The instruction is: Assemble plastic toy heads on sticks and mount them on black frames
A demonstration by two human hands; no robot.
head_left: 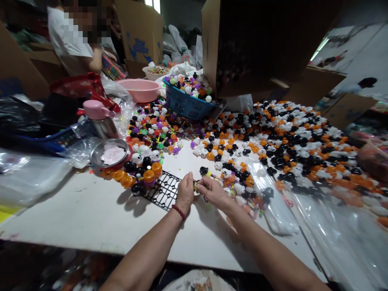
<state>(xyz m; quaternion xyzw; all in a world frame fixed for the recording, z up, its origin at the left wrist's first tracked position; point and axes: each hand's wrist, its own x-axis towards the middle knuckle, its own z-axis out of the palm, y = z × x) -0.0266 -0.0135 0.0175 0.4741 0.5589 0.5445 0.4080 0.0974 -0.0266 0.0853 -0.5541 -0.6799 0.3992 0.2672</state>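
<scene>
Right hand (214,193) pinches piece (195,185), fingertips closed. Left hand (184,192) meets it, grip unclear; nearer grid (165,189). Long axis unreadable.

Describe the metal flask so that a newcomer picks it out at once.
On the white table, to the left, find the round metal dish of pale paper slips. The flask is just behind that dish, nearer than the wide pink basin. Its upright steel body under a pink lid sets it apart from both.
</scene>
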